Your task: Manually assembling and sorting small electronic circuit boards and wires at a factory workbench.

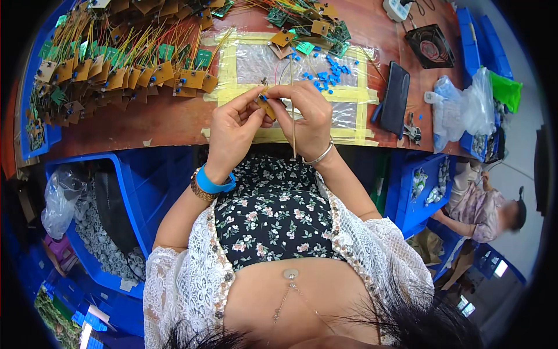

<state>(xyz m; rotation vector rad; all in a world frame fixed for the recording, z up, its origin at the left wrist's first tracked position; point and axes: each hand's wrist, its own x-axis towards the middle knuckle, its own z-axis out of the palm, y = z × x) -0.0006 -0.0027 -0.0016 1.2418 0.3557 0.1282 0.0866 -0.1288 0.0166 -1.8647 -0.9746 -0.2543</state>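
Observation:
A small tan circuit board [268, 109] with a blue piece on it is held up above the table's near edge. My left hand [231, 131] pinches its left side between thumb and fingers. On the other side, my right hand [308, 113] is closed with thumb and forefinger at the board, around the blue piece. Thin wires run up behind the fingers, and a thin pale strand [293, 131] hangs down past my right hand. Just beyond lie several small blue connector-like pieces [331, 74] on a clear plastic sheet [256, 67] edged with yellow tape.
Wired tan and green boards [128, 75] crowd the left of the table; more boards [319, 29] lie at the back. To the right are a dark case [395, 96], a fan [429, 46] and plastic bags [459, 110]. Blue bins [131, 198] flank me. A person [479, 203] sits at right.

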